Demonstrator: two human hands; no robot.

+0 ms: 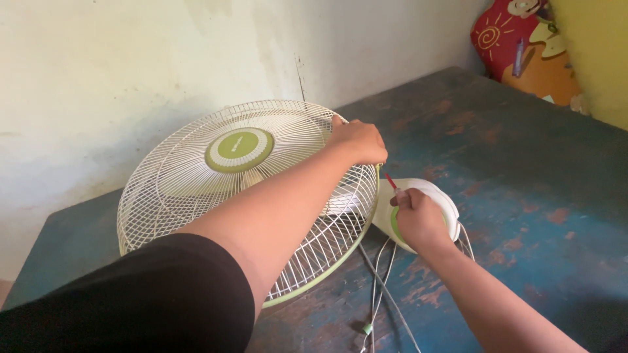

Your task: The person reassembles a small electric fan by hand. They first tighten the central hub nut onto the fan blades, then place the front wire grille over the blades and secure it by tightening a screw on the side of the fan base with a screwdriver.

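The fan (245,189) is laid grille-up on the blue bench (523,170), near the wall. The left hand (358,140) is closed on the grille rim at its far right edge. The right hand (417,219) is closed round a red-handled tool (390,181), pressed against the white motor housing (432,196). The wire grille is judged light, springy and easily bent; the rim or the housing is judged the firmer hold. Cords (379,287) trail below.
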